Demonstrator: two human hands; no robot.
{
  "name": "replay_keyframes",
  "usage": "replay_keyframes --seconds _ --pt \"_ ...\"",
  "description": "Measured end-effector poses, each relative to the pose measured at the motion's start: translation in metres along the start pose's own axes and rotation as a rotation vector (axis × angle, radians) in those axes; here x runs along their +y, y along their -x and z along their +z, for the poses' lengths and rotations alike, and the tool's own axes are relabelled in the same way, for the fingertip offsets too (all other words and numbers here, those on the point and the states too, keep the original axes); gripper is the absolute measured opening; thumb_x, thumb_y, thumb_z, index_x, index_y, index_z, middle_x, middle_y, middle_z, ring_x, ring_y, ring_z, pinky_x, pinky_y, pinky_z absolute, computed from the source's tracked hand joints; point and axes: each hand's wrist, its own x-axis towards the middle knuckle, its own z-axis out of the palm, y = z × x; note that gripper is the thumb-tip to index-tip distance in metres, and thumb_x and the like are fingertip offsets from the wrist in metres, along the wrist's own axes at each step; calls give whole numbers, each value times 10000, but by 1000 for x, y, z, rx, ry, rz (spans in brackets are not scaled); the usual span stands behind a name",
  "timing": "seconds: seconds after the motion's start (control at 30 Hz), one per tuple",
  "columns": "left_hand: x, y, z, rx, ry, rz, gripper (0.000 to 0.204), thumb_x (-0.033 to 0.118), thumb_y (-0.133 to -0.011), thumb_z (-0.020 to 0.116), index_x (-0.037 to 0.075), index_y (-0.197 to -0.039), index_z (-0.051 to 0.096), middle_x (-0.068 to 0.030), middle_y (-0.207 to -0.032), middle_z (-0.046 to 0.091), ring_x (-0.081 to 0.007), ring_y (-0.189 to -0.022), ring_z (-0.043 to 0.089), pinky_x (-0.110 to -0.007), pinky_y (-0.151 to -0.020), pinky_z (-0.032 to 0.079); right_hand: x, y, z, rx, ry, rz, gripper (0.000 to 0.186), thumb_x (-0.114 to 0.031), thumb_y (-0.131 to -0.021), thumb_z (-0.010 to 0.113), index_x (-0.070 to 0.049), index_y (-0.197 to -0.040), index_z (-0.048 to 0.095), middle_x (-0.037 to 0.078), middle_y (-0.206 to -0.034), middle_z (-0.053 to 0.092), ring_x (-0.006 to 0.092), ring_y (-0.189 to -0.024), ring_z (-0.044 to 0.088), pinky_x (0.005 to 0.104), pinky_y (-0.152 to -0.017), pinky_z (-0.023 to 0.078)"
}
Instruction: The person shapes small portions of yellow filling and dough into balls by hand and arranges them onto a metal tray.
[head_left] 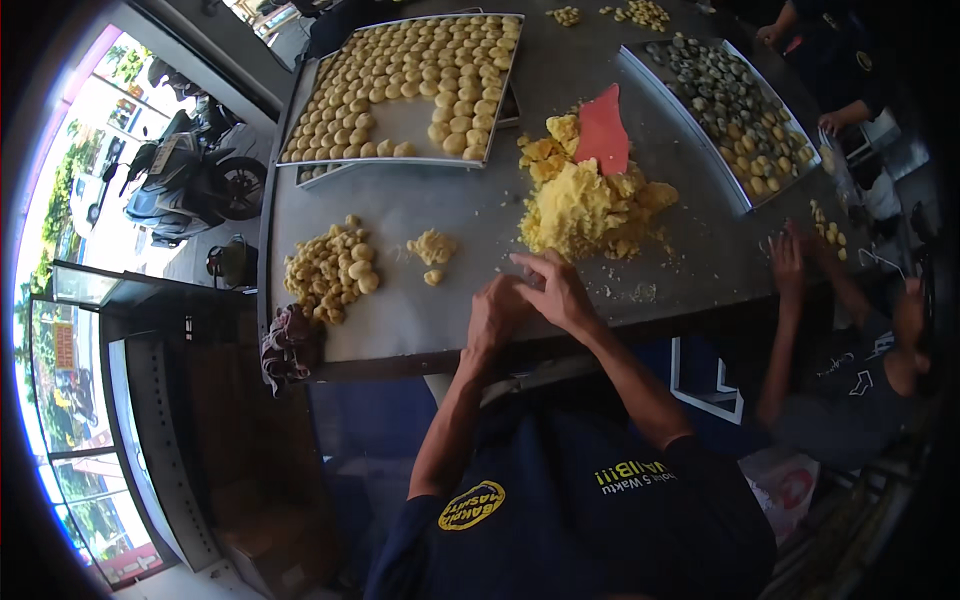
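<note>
My left hand and my right hand meet at the table's front edge, just before a big heap of crumbly yellow paste. The left is curled closed; what it may hold is hidden. Fingers of the right reach over toward it, stretched and apart, with nothing visible in them. A red flat scraper stands against the heap's far side. To the left lie a small clump of yellow paste and a pile of small yellow balls.
A tray of round pale dough balls stands at the far left; another tray of dark and yellow pieces is at the right. A crumpled cloth hangs over the left corner. Co-workers' hands are at the right edge. A motorcycle stands outside.
</note>
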Motion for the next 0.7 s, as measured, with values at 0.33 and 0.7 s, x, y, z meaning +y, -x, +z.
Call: replay_keyframes --seconds 0.33,0.7 --pt "-41 0 -15 122 1017 -337 442 408 -1058 383 39 -988 615 14 -802 531 -58 -633 394 -230 -568 356 71 42 -76 414 447 122 364 -21 -887 607 10 -1249 584 207 -1178 601 336 -1020 601 390 -873 492" --pt "-11 -5 -17 133 -268 324 114 115 -972 526 32 -1049 517 -80 -957 489 -232 -778 485 -348 -798 434 82 28 -77 380 412 206 401 -13 -861 651 13 -1256 589 197 -1173 578 358 -1057 592 379 -898 495"
